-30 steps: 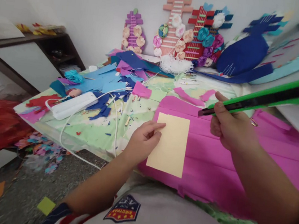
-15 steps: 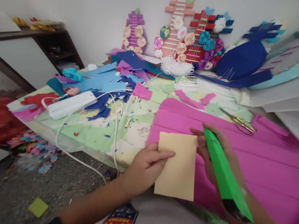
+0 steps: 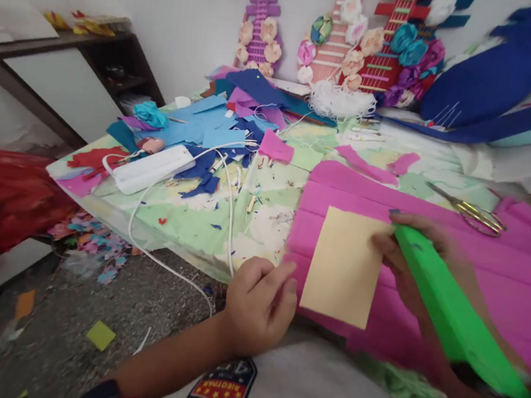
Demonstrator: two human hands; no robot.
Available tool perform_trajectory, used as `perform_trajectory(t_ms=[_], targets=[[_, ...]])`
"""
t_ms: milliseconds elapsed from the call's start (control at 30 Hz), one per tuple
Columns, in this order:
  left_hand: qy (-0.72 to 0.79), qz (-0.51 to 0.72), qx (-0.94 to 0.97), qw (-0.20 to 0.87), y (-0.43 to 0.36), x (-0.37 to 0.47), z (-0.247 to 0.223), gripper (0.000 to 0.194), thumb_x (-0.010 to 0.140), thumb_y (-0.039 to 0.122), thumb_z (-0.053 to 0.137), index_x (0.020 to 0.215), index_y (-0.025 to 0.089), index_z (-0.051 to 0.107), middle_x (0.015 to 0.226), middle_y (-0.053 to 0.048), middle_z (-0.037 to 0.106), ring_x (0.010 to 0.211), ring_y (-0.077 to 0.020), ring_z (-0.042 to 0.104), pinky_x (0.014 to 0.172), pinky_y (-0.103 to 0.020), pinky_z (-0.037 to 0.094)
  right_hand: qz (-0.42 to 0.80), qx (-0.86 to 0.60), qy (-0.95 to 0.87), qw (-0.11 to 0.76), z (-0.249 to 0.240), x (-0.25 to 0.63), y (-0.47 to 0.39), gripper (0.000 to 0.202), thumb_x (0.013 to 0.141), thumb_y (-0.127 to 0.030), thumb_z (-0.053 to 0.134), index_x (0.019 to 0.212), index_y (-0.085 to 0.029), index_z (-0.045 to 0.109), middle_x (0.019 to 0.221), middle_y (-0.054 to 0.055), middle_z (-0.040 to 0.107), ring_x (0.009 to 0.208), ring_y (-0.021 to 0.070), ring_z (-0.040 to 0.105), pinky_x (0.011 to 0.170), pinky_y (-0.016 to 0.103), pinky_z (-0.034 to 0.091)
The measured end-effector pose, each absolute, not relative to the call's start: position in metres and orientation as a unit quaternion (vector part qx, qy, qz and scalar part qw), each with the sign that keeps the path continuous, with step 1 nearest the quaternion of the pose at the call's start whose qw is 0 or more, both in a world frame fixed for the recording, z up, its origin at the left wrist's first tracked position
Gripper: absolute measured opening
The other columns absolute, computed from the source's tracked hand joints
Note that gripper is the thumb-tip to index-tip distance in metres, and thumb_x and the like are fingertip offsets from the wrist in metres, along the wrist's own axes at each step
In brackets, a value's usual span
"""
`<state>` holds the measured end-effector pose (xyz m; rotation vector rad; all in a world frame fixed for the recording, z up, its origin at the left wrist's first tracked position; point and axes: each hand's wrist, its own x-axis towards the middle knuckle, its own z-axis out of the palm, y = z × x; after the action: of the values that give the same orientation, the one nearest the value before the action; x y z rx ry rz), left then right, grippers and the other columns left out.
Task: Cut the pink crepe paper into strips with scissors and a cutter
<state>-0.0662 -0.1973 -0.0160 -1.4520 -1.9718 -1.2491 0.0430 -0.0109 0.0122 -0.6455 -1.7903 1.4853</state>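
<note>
My right hand is closed around a long, bright green tool with a dark near end; its exact kind does not show. The same hand's fingertips touch the upper right edge of a beige rectangular card, which is tilted slightly above the magenta sheet. To the card's left is my left hand, its fingers loosely curled and a little apart. I see nothing held in it, and it is separate from the card. A large magenta sheet lies under the card and my right hand.
Gold-handled scissors lie on the magenta sheet. A white power strip with trailing cable and blue scraps are on the left of the table. Decorated guitar-shaped crafts lean on the wall. Paper scraps litter the floor.
My left hand has come off the card and sits lower left of it. The card stays at my right fingertips. The whole view has shifted, so the table things appear farther right.
</note>
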Motion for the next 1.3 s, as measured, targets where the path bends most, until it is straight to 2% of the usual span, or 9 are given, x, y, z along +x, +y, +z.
perform_trajectory(t_ms=[133, 233, 333, 467, 733, 867, 1000, 1167, 1300], targets=[[-0.702, -0.342, -0.575, 0.243, -0.207, -0.072, -0.044, 0.017, 0.073, 0.015, 0.053, 0.087, 0.013, 0.061, 0.073, -0.007, 0.058, 0.069, -0.0183, 0.05, 0.068, -0.034, 0.041, 0.631, -0.256, -0.63, 0.373, 0.003, 0.032, 0.006, 0.03, 0.062, -0.019, 0.065, 0.089, -0.029, 0.056, 0.068, -0.005, 0.056, 0.066, 0.0111, 0.058, 0.058, 0.025, 0.048], [-0.685, -0.319, -0.6, 0.263, -0.213, -0.076, -0.06, 0.021, 0.07, 0.017, 0.057, 0.091, 0.015, 0.062, 0.081, -0.007, 0.063, 0.079, -0.0217, 0.052, 0.074, -0.037, 0.039, 0.63, -0.278, -0.619, 0.377, -0.008, 0.027, 0.014, 0.032, 0.058, -0.018, 0.067, 0.086, -0.028, 0.055, 0.064, -0.006, 0.054, 0.06, 0.0107, 0.057, 0.053, 0.024, 0.046], [-0.671, -0.297, -0.621, 0.275, -0.218, -0.08, -0.067, 0.025, 0.071, 0.02, 0.057, 0.095, 0.017, 0.061, 0.086, -0.006, 0.064, 0.083, -0.0217, 0.053, 0.076, -0.036, 0.038, 0.635, -0.29, -0.622, 0.356, -0.019, 0.025, 0.017, 0.03, 0.061, -0.02, 0.064, 0.089, -0.028, 0.054, 0.061, -0.005, 0.053, 0.059, 0.0121, 0.058, 0.051, 0.026, 0.046], [-0.651, -0.282, -0.643, 0.288, -0.221, -0.085, -0.07, 0.023, 0.072, 0.022, 0.056, 0.094, 0.021, 0.061, 0.091, -0.003, 0.065, 0.085, -0.0201, 0.054, 0.078, -0.035, 0.037, 0.65, -0.293, -0.612, 0.342, -0.022, 0.022, 0.013, 0.033, 0.058, -0.021, 0.066, 0.087, -0.028, 0.054, 0.062, -0.005, 0.053, 0.061, 0.0135, 0.058, 0.053, 0.028, 0.047], [-0.661, -0.282, -0.63, 0.294, -0.219, -0.087, -0.071, 0.022, 0.071, 0.025, 0.056, 0.092, 0.021, 0.061, 0.093, -0.003, 0.065, 0.082, -0.0202, 0.053, 0.076, -0.035, 0.038, 0.613, -0.314, -0.641, 0.34, -0.004, 0.014, -0.001, 0.031, 0.053, -0.017, 0.069, 0.081, -0.023, 0.056, 0.057, -0.006, 0.052, 0.055, 0.0103, 0.056, 0.045, 0.021, 0.042], [-0.659, -0.286, -0.632, 0.292, -0.216, -0.086, -0.071, 0.021, 0.07, 0.026, 0.057, 0.09, 0.02, 0.061, 0.096, -0.001, 0.065, 0.083, -0.0202, 0.052, 0.075, -0.034, 0.037, 0.587, -0.378, -0.639, 0.322, 0.003, 0.011, -0.007, 0.022, 0.057, -0.012, 0.063, 0.076, -0.021, 0.057, 0.052, -0.005, 0.052, 0.051, 0.0115, 0.055, 0.042, 0.021, 0.04], [-0.663, -0.285, -0.63, 0.288, -0.214, -0.085, -0.069, 0.02, 0.07, 0.028, 0.057, 0.088, 0.021, 0.061, 0.096, 0.0, 0.065, 0.082, -0.0205, 0.052, 0.074, -0.035, 0.036, 0.601, -0.397, -0.621, 0.31, 0.002, 0.011, -0.013, 0.028, 0.057, -0.008, 0.061, 0.081, -0.022, 0.056, 0.056, -0.004, 0.058, 0.049, 0.0111, 0.054, 0.04, 0.021, 0.039], [-0.667, -0.281, -0.627, 0.287, -0.215, -0.085, -0.071, 0.021, 0.071, 0.03, 0.055, 0.089, 0.022, 0.062, 0.096, -0.001, 0.065, 0.083, -0.0206, 0.052, 0.075, -0.035, 0.034, 0.598, -0.392, -0.624, 0.317, 0.0, 0.011, -0.015, 0.026, 0.06, -0.006, 0.056, 0.081, -0.021, 0.057, 0.057, -0.004, 0.058, 0.049, 0.0101, 0.054, 0.04, 0.02, 0.038], [-0.663, -0.272, -0.634, 0.291, -0.217, -0.086, -0.072, 0.021, 0.07, 0.032, 0.056, 0.089, 0.023, 0.061, 0.097, -0.002, 0.064, 0.085, -0.0213, 0.052, 0.076, -0.035, 0.035, 0.59, -0.39, -0.632, 0.316, -0.002, 0.011, -0.015, 0.028, 0.058, -0.008, 0.06, 0.083, -0.022, 0.057, 0.059, -0.004, 0.058, 0.05, 0.0091, 0.052, 0.041, 0.019, 0.038]])
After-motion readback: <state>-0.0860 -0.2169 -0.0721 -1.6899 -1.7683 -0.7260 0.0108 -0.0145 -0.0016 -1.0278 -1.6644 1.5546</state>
